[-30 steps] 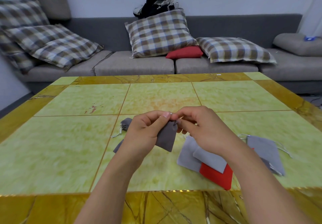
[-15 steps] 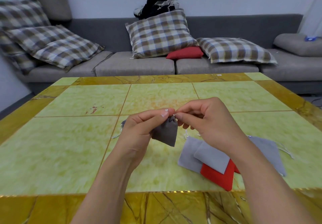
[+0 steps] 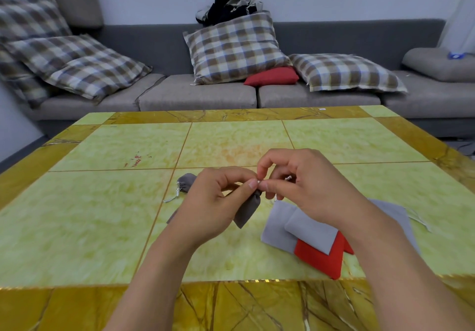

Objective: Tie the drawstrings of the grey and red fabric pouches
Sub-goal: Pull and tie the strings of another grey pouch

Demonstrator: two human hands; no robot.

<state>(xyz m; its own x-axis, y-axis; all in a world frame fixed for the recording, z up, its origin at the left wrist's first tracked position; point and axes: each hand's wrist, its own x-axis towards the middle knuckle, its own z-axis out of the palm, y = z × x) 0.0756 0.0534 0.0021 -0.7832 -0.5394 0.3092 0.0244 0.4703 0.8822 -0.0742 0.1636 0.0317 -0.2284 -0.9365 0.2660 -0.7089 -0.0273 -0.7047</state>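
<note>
A dark grey pouch [image 3: 248,211] hangs above the table, its gathered neck pinched between thumb and forefinger of my left hand [image 3: 214,207]. My right hand [image 3: 303,189] pinches the pale drawstring right at that neck, fingertips touching the left ones. Another dark grey pouch [image 3: 187,182] with its neck cinched lies behind my left hand, its string trailing on the table. To the right lies a heap of light grey pouches [image 3: 309,226] over a red pouch [image 3: 321,260].
The yellow-green tiled table [image 3: 102,215] has a marbled gold border. More light grey pouches [image 3: 395,213] with loose strings lie partly hidden behind my right forearm. A grey sofa [image 3: 200,94] with checked cushions stands beyond the far edge.
Both hands have lifted the dark grey pouch slightly and shifted right. The pouch's neck is now drawn tighter, and my right fingers have moved closer onto the string.
</note>
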